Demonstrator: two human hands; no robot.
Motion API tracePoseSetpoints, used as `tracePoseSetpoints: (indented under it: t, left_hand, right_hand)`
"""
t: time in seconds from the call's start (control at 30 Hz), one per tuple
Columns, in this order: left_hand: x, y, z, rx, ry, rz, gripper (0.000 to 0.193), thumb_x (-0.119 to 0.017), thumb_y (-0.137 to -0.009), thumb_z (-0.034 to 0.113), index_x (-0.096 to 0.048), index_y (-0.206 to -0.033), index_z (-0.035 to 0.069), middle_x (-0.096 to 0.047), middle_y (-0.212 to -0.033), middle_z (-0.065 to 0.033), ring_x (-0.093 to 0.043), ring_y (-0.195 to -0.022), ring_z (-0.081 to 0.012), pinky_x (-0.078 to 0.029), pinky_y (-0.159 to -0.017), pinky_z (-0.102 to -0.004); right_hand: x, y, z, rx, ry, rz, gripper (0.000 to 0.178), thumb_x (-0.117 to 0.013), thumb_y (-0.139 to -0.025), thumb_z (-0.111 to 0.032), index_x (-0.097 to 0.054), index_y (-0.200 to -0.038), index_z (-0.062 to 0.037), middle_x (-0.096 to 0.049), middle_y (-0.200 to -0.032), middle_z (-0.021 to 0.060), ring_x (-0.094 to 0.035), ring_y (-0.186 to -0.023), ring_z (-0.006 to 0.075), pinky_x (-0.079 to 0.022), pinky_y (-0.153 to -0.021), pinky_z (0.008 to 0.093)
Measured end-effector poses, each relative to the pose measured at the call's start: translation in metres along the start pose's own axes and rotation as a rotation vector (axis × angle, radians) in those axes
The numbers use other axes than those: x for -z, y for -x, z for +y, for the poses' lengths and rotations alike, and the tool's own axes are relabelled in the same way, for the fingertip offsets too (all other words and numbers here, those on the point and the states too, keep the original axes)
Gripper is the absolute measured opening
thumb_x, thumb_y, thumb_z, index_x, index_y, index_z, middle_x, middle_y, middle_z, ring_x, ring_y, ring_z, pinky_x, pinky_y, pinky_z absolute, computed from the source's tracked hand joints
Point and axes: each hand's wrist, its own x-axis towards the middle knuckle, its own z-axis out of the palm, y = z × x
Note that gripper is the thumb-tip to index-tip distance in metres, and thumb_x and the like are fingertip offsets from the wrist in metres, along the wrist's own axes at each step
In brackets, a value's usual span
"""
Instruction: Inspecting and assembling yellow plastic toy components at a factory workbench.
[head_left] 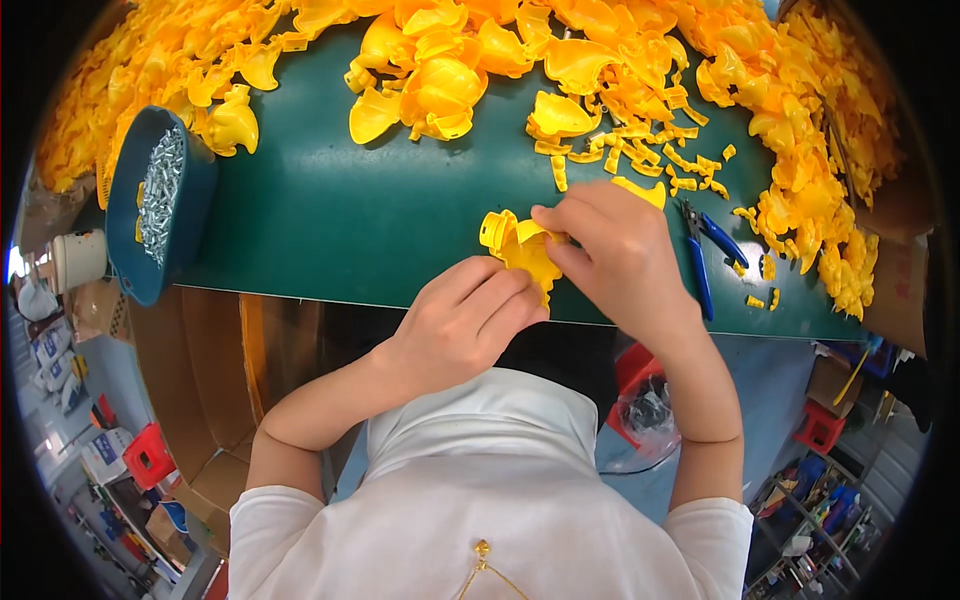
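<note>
Near the front edge of the green table (330, 220), both hands are at a yellow molded plastic part (530, 255) with a round collar at its left end. My left hand (468, 312) is closed round its lower side, covering some of it. My right hand (615, 245) pinches at its upper right edge, thumb and forefinger together; whether a separate small piece is between them I cannot make out. Just right of my right hand lies a pair of blue-handled cutting pliers (703, 255), jaws pointing away. A curved yellow piece (642, 192) sits just beyond my right hand.
Heaps of yellow plastic shells (440, 85) line the table's far side and both ends. Small yellow pieces (640, 150) lie scattered at the right. A dark teal tub (190, 215) of metal screws (162, 195) stands left. Below the table's left part is an open cardboard box (195, 370).
</note>
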Motion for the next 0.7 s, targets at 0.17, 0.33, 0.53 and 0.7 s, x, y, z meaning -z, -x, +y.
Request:
tracePoseSetpoints:
  t: [0.17, 0.33, 0.53, 0.7]
  left_hand:
    - [0.001, -0.006, -0.002, 0.014, 0.076, 0.018, 0.033, -0.08, -0.07, 0.012, -0.063, -0.094, 0.0, -0.062, -0.093, -0.0103, -0.06, -0.082, -0.0281, -0.053, -0.069, -0.0339]
    - [0.0, -0.003, -0.007, -0.029, -0.117, -0.007, 0.026, -0.071, -0.065, 0.006, -0.065, -0.09, 0.0, -0.059, -0.091, -0.0077, -0.057, -0.081, -0.0226, -0.053, -0.071, -0.0301]
    - [0.002, -0.009, -0.005, -0.058, -0.16, -0.031, 0.026, -0.068, -0.063, 0.003, -0.065, -0.089, -0.001, -0.055, -0.086, -0.0061, -0.054, -0.079, -0.0206, -0.052, -0.069, -0.0292]
    - [0.004, -0.008, -0.005, -0.033, -0.111, -0.076, 0.035, -0.07, -0.063, 0.001, -0.066, -0.097, -0.004, -0.061, -0.093, -0.0101, -0.058, -0.08, -0.025, -0.053, -0.067, -0.0318]
  right_hand:
    - [0.002, -0.003, 0.01, -0.032, -0.074, -0.095, 0.018, -0.072, -0.068, 0.001, -0.068, -0.086, 0.0003, -0.056, -0.067, 0.0106, -0.057, -0.063, 0.0285, -0.046, -0.056, 0.0354]
    - [0.014, 0.002, 0.004, -0.157, -0.173, -0.211, 0.021, -0.073, -0.077, -0.005, -0.069, -0.098, 0.0008, -0.064, -0.077, 0.0125, -0.061, -0.068, 0.0294, -0.047, -0.059, 0.0334]
    - [0.026, -0.015, 0.024, -0.084, -0.278, -0.375, 0.023, -0.072, -0.081, -0.008, -0.069, -0.102, 0.0013, -0.064, -0.072, 0.0123, -0.059, -0.06, 0.0256, -0.045, -0.055, 0.0302]
    - [0.029, -0.025, 0.03, -0.166, -0.391, -0.468, 0.017, -0.075, -0.079, -0.009, -0.07, -0.09, 0.003, -0.06, -0.064, 0.0101, -0.052, -0.052, 0.019, -0.042, -0.053, 0.0287]
